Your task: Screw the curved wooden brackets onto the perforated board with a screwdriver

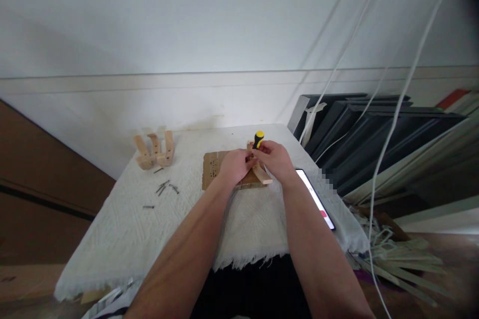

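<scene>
My left hand (235, 165) is closed over a small wooden piece (262, 175) that lies on a brown perforated board (213, 164) in the middle of the white cloth. My right hand (275, 159) is closed round a screwdriver with a yellow and black handle (258, 138), whose handle top sticks up above my fingers. The screwdriver's tip is hidden between my hands. Both hands touch each other over the wooden piece.
Wooden brackets (155, 152) stand at the table's back left, with several dark screws (164, 188) scattered beside them. A phone (316, 199) lies at the right edge of the white cloth (149, 229). Dark panels (374, 129) and white cables (389, 134) fill the right side.
</scene>
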`<action>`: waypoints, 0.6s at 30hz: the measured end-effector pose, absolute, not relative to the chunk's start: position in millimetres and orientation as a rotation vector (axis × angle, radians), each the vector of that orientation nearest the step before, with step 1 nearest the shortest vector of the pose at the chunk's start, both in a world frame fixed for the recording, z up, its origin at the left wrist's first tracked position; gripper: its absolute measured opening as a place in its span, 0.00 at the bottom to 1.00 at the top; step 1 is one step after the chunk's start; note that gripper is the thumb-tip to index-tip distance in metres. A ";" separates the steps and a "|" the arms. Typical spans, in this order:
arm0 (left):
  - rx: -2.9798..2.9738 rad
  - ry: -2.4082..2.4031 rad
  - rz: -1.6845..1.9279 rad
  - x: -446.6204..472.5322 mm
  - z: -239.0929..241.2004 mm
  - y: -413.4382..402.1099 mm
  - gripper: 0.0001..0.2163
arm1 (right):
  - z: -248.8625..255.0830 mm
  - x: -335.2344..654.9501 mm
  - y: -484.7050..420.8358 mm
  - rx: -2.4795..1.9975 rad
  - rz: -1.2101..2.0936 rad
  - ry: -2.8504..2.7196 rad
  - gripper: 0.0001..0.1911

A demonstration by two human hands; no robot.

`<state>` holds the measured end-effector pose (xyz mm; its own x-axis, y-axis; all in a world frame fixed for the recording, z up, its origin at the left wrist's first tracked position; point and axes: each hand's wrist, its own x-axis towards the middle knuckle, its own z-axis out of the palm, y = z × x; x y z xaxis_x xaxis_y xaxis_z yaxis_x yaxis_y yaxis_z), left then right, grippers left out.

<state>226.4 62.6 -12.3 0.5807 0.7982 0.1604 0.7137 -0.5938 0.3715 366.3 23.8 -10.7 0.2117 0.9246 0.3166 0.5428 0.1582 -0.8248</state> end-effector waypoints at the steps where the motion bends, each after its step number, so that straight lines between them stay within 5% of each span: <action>1: 2.545 1.253 0.458 226.5 -11.9 62.2 0.20 | -11.0 366.0 24.4 -1.534 0.459 -1.436 0.10; 9: 2.522 1.257 0.468 227.6 -13.0 63.2 0.19 | -16.2 362.5 30.9 -1.672 0.283 -1.340 0.17; 18: 2.542 1.227 0.495 226.8 -15.5 66.0 0.18 | -10.4 363.0 25.4 -1.458 0.474 -1.463 0.15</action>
